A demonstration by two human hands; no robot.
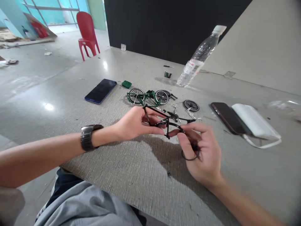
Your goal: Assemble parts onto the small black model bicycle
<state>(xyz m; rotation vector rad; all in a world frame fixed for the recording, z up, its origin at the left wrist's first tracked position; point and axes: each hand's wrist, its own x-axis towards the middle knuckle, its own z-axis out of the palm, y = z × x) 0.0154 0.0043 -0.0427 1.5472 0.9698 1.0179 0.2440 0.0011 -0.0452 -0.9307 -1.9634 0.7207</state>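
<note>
My left hand (137, 123) is closed around the front part of a small black model bicycle frame (168, 118), held just above the table. At the frame's rear end, my right hand (202, 147) pinches the curved black piece between thumb and fingers. A thin black ring (191, 158) hangs in the right palm, partly hidden by the thumb. Behind the hands lies a green model bicycle (148, 96) with spoked wheels. A loose small wheel (191, 105) rests to its right, with silvery small parts (175, 110) nearby.
A dark phone (100, 91) and a green block (126, 84) lie at the back left. A plastic bottle (199, 58) stands at the back. To the right are another phone (229, 117) and a white power bank (255, 121) with a cable. A small screwdriver (168, 66) lies farther back.
</note>
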